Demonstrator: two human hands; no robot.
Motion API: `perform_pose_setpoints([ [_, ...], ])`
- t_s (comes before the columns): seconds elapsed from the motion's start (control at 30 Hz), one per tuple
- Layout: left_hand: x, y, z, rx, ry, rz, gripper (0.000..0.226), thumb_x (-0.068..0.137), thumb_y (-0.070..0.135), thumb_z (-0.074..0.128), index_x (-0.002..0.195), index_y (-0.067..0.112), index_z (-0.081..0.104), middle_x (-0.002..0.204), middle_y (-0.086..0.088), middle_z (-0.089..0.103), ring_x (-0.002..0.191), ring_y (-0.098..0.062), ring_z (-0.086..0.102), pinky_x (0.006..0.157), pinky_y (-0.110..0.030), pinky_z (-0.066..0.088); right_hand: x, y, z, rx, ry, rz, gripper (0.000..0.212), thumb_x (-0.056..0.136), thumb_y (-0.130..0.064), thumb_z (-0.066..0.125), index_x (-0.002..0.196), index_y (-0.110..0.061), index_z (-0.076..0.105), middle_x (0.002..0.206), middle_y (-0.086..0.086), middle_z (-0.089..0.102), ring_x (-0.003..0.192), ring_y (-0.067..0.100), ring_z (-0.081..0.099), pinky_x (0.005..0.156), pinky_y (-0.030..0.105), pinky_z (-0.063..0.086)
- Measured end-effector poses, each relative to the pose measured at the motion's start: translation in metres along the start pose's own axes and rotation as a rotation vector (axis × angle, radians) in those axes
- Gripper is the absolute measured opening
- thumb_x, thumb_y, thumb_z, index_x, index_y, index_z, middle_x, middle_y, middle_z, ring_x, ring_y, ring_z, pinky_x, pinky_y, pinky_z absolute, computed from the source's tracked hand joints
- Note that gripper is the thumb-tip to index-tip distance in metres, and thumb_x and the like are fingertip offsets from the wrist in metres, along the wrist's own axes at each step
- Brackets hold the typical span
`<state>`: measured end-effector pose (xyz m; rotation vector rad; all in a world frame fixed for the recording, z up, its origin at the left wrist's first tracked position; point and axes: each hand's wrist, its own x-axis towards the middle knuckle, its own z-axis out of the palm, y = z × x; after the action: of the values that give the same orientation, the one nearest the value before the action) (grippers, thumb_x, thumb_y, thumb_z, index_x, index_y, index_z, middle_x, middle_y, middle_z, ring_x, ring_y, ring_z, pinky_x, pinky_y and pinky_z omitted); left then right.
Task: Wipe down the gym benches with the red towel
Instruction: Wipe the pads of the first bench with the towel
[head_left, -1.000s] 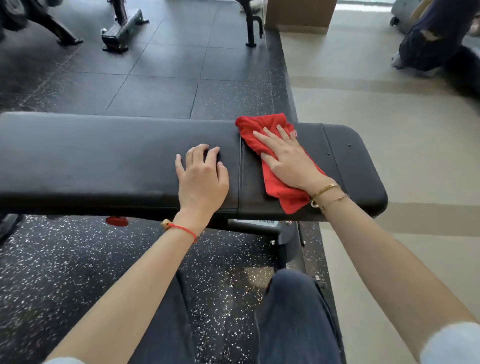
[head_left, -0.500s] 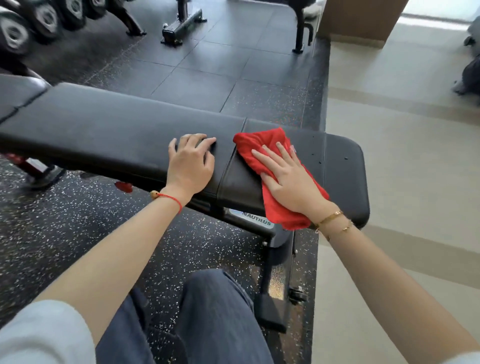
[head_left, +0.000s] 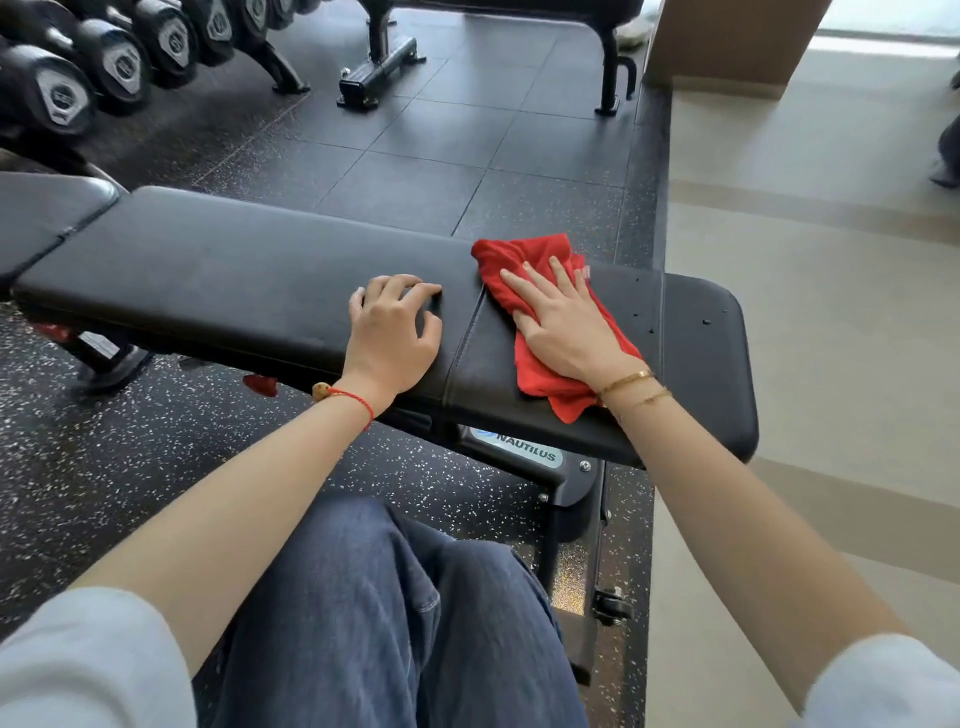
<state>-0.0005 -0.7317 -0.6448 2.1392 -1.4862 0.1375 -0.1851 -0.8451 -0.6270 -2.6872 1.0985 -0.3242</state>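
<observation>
Towel (head_left: 540, 317), red, lies flat under the right hand (head_left: 563, 327), fingers spread, on the black padded bench (head_left: 234, 280). Just left, the left hand (head_left: 395, 332) rests there, loosely curled. Beyond: speckled rubber floor (head_left: 130, 467), dumbbells (head_left: 67, 93).

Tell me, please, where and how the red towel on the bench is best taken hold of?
Probably the loose corner of the red towel hanging at the near edge of the bench, pinched from the near side. The right hand lies flat over its middle, so only the ends are free.
</observation>
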Motion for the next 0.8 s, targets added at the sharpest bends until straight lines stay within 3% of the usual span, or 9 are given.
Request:
perform_pose_setpoints([
  [0.13, -0.001, -0.002, -0.002, -0.018, 0.002, 0.000, 0.036, 0.089, 0.023, 0.051, 0.123, 0.022, 0.064, 0.127, 0.000, 0.060, 0.123, -0.023, 0.048, 0.112, -0.052, 0.029, -0.044, -0.002, -0.002, -0.001, 0.047, -0.040, 0.052, 0.100, -0.029, 0.041, 0.151, -0.031, 0.029, 0.159, -0.001, 0.025, 0.150, 0.029, 0.009, 0.121, 0.047, -0.005],
  [0.27, -0.003, -0.003, -0.001, -0.017, 0.006, 0.011, 0.037, 0.090, 0.021, 0.051, 0.125, 0.021, 0.063, 0.129, -0.001, 0.060, 0.125, -0.024, 0.048, 0.114, -0.052, 0.027, -0.069, 0.026, -0.010, -0.032, 0.104, 0.155, 0.053, 0.099, -0.029, 0.042, 0.151, -0.031, 0.030, 0.159, -0.001, 0.027, 0.150, 0.029, 0.010, 0.121, 0.047, 0.000],
  [0.43, -0.003, -0.001, 0.003, -0.007, 0.019, 0.004, 0.037, 0.089, 0.022, 0.052, 0.124, 0.020, 0.063, 0.128, -0.002, 0.060, 0.125, -0.026, 0.047, 0.114, -0.051, 0.026, -0.026, 0.053, -0.023, -0.038, 0.065, 0.345, 0.053, 0.101, -0.031, 0.037, 0.153, -0.029, 0.025, 0.162, 0.002, 0.019, 0.150, 0.032, 0.006, 0.121, 0.048, -0.003],
  [0.67, -0.003, -0.002, 0.001, -0.015, 0.015, 0.013, 0.037, 0.089, 0.023, 0.052, 0.124, 0.021, 0.063, 0.128, -0.001, 0.060, 0.125, -0.024, 0.048, 0.114, -0.051, 0.027, -0.062, 0.048, -0.021, -0.059, 0.092, 0.244, 0.054, 0.100, -0.028, 0.040, 0.152, -0.030, 0.026, 0.161, 0.001, 0.021, 0.150, 0.032, 0.008, 0.121, 0.048, -0.002],
  [0.8, -0.005, -0.002, 0.001, -0.016, 0.013, 0.016, 0.038, 0.090, 0.020, 0.052, 0.126, 0.020, 0.063, 0.129, -0.003, 0.060, 0.126, -0.025, 0.047, 0.115, -0.051, 0.026, -0.084, 0.071, -0.028, -0.027, 0.146, 0.400, 0.054, 0.099, -0.025, 0.041, 0.152, -0.029, 0.028, 0.160, 0.003, 0.023, 0.149, 0.033, 0.009, 0.122, 0.045, -0.002],
])
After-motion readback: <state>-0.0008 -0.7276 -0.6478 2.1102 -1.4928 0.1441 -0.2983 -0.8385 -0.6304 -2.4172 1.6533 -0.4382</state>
